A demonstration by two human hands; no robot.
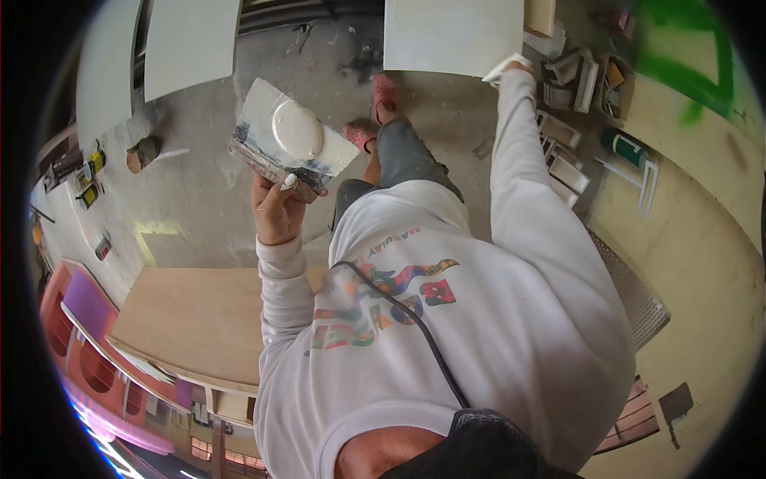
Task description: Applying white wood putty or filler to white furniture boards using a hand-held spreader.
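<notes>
My left hand (pixel 277 209) grips a paint-smeared, roughly rectangular board (pixel 257 110) from below, its thumb on the near edge. On the board lies a thick, smooth mound of white putty (pixel 297 132), and a white blob sits by the thumb. With its arm stretched forward, my right hand (pixel 520 67) is closed on a flat white spreader (pixel 501 70). That spreader is at the near right corner of a large pale panel (pixel 453 36); whether it touches the surface I cannot tell.
Two more pale panels (pixel 191 40) stand at the far left. A cut log piece (pixel 144 154) and tools lie on the grey floor. Frames and boxes (pixel 570 76) crowd the right wall, near a green roll (pixel 625 147). A wooden tabletop (pixel 187 319) is beside me at left.
</notes>
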